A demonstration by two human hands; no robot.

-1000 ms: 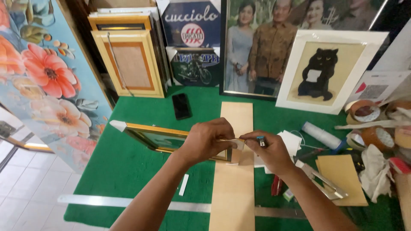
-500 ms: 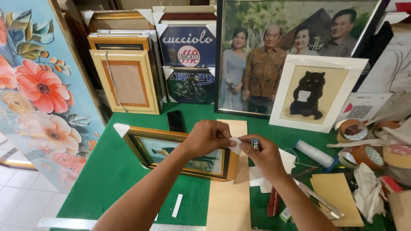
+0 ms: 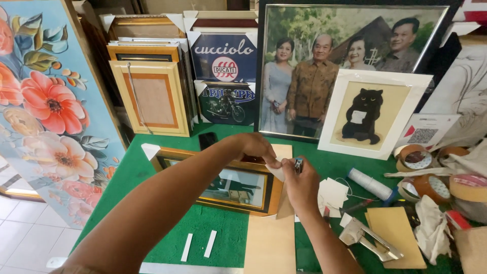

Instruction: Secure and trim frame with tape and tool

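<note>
Gilt picture frame (image 3: 218,185), flat on green desk (image 3: 152,167); unmoved since earlier, long axis left-right. Left hand (image 3: 256,147) pinching white corner piece (image 3: 276,172); right hand (image 3: 299,185) gripping small, possibly metal tool (image 3: 298,164).

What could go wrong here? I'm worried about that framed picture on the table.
1. Both hands, left and right, work a white corner piece at the gold frame's corner; the small tool in the right hand's grip might scratch the frame or its picture.
2. The frame lies partly on a wooden board, so it may rock or slide on the table.
</note>
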